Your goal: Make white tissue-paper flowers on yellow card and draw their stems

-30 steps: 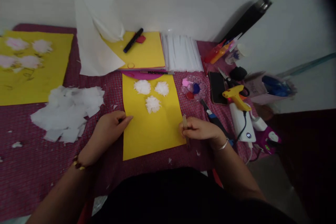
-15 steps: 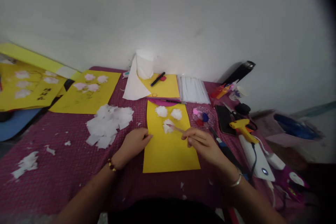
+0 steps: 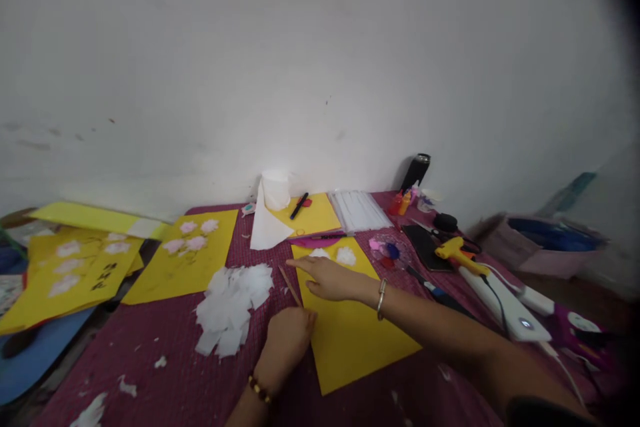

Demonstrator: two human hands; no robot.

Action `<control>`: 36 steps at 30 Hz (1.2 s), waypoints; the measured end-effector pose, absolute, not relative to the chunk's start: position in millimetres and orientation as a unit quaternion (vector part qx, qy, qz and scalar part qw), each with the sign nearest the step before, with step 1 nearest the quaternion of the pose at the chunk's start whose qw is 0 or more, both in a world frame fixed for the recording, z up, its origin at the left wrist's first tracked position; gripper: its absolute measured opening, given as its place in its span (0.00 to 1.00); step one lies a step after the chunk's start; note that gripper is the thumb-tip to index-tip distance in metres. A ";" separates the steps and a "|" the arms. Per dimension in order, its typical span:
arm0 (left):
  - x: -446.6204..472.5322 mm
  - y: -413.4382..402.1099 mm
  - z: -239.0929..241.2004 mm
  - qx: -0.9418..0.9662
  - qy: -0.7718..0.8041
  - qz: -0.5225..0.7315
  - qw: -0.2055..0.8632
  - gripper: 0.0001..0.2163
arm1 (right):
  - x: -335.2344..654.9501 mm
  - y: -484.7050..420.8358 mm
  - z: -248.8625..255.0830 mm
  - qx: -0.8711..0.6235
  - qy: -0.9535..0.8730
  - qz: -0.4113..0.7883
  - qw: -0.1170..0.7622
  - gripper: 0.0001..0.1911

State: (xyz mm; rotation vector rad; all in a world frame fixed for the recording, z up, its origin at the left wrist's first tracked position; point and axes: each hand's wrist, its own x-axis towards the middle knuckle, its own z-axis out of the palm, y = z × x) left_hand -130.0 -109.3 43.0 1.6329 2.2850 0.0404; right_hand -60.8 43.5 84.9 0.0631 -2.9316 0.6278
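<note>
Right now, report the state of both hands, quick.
Left hand: closed, apparently holding the thin stick.
Right hand: open, fingers stretched out above the yellow sheet, nothing visible in its grasp.

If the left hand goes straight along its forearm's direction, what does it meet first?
Probably the right hand, stretched across its way over the yellow sheet; depth is unclear, so the left hand might slip underneath.

Scuffed lt-grey wall point(image 3: 260, 67) w/ dark marks, tbl point(image 3: 170, 330) in maroon cloth alongside, rm light dim.
</note>
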 end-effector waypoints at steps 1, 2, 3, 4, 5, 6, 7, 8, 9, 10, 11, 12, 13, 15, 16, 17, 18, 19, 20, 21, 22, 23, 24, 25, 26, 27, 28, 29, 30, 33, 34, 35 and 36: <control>-130.8 -109.8 42.8 0.574 0.802 0.013 0.168 0.22 | -66.1 46.9 85.3 0.021 -0.977 0.200 0.065 0.31; -131.2 -110.3 42.5 0.572 0.802 0.012 0.170 0.22 | -71.2 51.4 85.5 0.019 -0.980 0.188 0.058 0.29; -130.9 -110.7 42.2 0.570 0.803 0.009 0.172 0.21 | -75.8 56.9 85.8 0.017 -0.983 0.174 0.052 0.27; -130.2 -111.1 42.0 0.568 0.804 0.005 0.176 0.20 | -79.6 63.1 86.2 0.012 -0.986 0.159 0.046 0.25; -129.0 -111.4 41.9 0.567 0.804 0.001 0.180 0.20 | -82.1 69.8 87.1 0.006 -0.989 0.143 0.044 0.23; -127.5 -111.7 42.1 0.568 0.802 -0.003 0.184 0.19 | -82.9 77.0 88.5 -0.002 -0.990 0.135 0.043 0.21; -125.8 -111.9 42.5 0.571 0.799 -0.008 0.190 0.18 | -81.6 84.5 90.5 -0.013 -0.990 0.132 0.044 0.20; -124.1 -112.1 43.2 0.575 0.794 -0.013 0.196 0.18 | -77.7 92.7 93.0 -0.027 -0.990 0.135 0.045 0.19; -122.7 -112.1 44.0 0.579 0.790 -0.019 0.203 0.18 | -71.1 101.6 96.0 -0.045 -0.989 0.132 0.046 0.18; -121.5 -111.9 44.9 0.582 0.785 -0.025 0.210 0.18 | -61.7 111.5 99.4 -0.071 -0.988 0.130 0.049 0.17; -120.9 -111.3 45.7 0.584 0.782 -0.032 0.217 0.18 | -49.3 122.3 103.1 -0.097 -0.985 0.133 0.051 0.17; -120.9 -110.4 46.1 0.583 0.781 -0.038 0.222 0.20 | -34.3 133.7 107.0 -0.125 -0.982 0.134 0.053 0.17; -121.5 -109.2 46.2 0.583 0.778 -0.044 0.229 0.21 | -16.9 145.2 111.1 -0.153 -0.977 0.136 0.054 0.17; -124.3 -106.6 45.1 0.586 0.772 -0.054 0.239 0.22 | 23.1 164.7 119.8 -0.226 -0.964 0.119 0.070 0.16; -126.2 -105.6 44.1 0.586 0.771 -0.058 0.243 0.23 | 44.2 171.0 124.3 -0.258 -0.956 0.108 0.083 0.16; -128.2 -105.2 43.1 0.588 0.769 -0.054 0.244 0.23 | 65.1 173.9 128.4 -0.281 -0.950 0.101 0.095 0.16; -129.9 -105.4 42.4 0.589 0.767 -0.055 0.248 0.23 | 84.9 172.9 131.6 -0.297 -0.944 0.096 0.108 0.16; -131.0 -106.4 42.3 0.591 0.764 -0.057 0.252 0.23 | 103.2 167.9 133.5 -0.311 -0.937 0.092 0.127 0.16; -131.0 -108.1 42.8 0.594 0.763 -0.057 0.248 0.23 | 119.2 159.2 133.1 -0.326 -0.929 0.092 0.147 0.16; -129.7 -110.3 44.1 0.597 0.766 -0.054 0.232 0.22 | 132.9 147.4 130.2 -0.339 -0.921 0.100 0.164 0.16; -126.6 -112.4 45.8 0.601 0.772 -0.040 0.201 0.21 | 143.9 133.2 124.3 -0.340 -0.916 0.115 0.180 0.15; -121.6 -114.1 47.5 0.607 0.780 -0.015 0.152 0.20 | 152.3 117.8 115.7 -0.333 -0.913 0.136 0.190 0.15; -114.8 -114.7 48.8 0.615 0.783 0.021 0.093 0.20 | 158.5 102.1 104.8 -0.319 -0.912 0.161 0.200 0.16; -106.4 -113.9 49.2 0.629 0.774 0.062 0.035 0.19 | 162.6 87.2 92.1 -0.308 -0.912 0.181 0.201 0.17; -97.0 -111.5 48.1 0.653 0.751 0.102 -0.013 0.18 | 165.4 73.9 78.6 -0.300 -0.912 0.193 0.202 0.19; -87.1 -107.6 45.4 0.683 0.717 0.134 -0.041 0.17 | 167.5 62.7 65.1 -0.299 -0.910 0.204 0.203 0.21; -77.4 -102.7 41.0 0.715 0.679 0.159 -0.058 0.15 | 169.3 53.8 52.2 -0.293 -0.910 0.221 0.193 0.23; -68.4 -97.2 35.1 0.742 0.644 0.173 -0.069 0.14 | 171.5 47.2 40.4 -0.297 -0.906 0.234 0.190 0.25; -60.4 -91.9 28.2 0.763 0.618 0.174 -0.069 0.15 | 174.2 42.9 30.1 -0.304 -0.901 0.245 0.189 0.26; -43.2 -82.0 7.1 0.802 0.577 0.148 -0.037 0.20 | 185.3 38.9 9.3 -0.324 -0.893 0.254 0.182 0.28; -39.1 -81.3 1.6 0.806 0.575 0.139 -0.019 0.21 | 189.4 39.2 5.4 -0.329 -0.892 0.251 0.180 0.27; -35.3 -81.8 -2.6 0.806 0.576 0.133 -0.001 0.21 | 193.1 39.5 2.8 -0.333 -0.892 0.248 0.177 0.27; -31.7 -83.2 -5.5 0.806 0.577 0.129 0.017 0.21 | 196.4 39.7 1.2 -0.334 -0.894 0.246 0.171 0.26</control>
